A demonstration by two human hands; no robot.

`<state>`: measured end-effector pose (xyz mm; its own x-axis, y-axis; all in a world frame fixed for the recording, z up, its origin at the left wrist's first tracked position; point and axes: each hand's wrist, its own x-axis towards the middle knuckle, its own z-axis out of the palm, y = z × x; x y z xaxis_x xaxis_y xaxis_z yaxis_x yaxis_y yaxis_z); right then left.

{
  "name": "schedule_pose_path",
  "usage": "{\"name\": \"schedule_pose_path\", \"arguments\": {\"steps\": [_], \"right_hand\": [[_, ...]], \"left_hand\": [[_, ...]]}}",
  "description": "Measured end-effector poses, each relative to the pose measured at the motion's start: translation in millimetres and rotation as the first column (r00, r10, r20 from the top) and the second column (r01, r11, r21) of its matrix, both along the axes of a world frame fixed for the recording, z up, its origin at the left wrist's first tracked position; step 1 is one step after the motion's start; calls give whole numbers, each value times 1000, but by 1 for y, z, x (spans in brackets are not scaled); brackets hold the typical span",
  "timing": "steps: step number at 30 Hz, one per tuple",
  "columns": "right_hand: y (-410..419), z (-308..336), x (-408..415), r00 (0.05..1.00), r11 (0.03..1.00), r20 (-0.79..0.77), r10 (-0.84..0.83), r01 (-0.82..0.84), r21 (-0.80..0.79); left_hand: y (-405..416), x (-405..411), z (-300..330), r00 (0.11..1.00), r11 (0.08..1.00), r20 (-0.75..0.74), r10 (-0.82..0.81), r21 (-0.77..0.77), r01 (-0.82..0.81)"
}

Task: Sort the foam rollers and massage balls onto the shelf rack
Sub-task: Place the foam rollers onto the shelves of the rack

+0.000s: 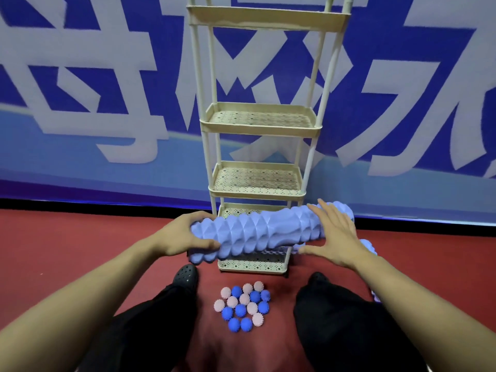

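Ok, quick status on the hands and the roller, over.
Left hand grips the foam roller end; right hand open, flat on it. Roller held across the rack front, wider than the shelves. Massage balls on floor.

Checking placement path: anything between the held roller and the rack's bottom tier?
Nothing visible. The foam roller is held by the left hand and right hand directly over the bottom tier, whose visible part looks bare.

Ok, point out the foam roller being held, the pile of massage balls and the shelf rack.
foam roller [257, 232], head view, middle of its ridged body
massage balls [243, 307], head view, centre of the pile
shelf rack [259, 131], head view, front rim of a tier
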<state>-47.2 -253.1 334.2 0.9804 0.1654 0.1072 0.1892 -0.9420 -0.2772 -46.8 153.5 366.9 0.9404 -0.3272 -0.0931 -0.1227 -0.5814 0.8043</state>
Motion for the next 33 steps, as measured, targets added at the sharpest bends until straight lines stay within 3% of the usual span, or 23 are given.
{"name": "schedule_pose_path", "arguments": {"steps": [5,10,16,25,33], "right_hand": [[-3,10,20,965,963,-168,202,-226,-145],[5,17,21,928,957,-312,206,-258,-134],[6,-2,12,933,977,-333,140,-185,-107],[13,-40,20,925,946,-297,-235,148,-288],[60,-81,62,897,905,-242,-370,289,-312]], "left_hand": [[21,-1,9,995,994,27,-92,58,91],[29,1,5,990,990,50,-128,60,125],[35,19,-33,997,990,38,-73,126,68],[25,46,-99,978,977,43,205,56,-207],[-13,64,-139,951,952,-68,301,-29,-304]]}}
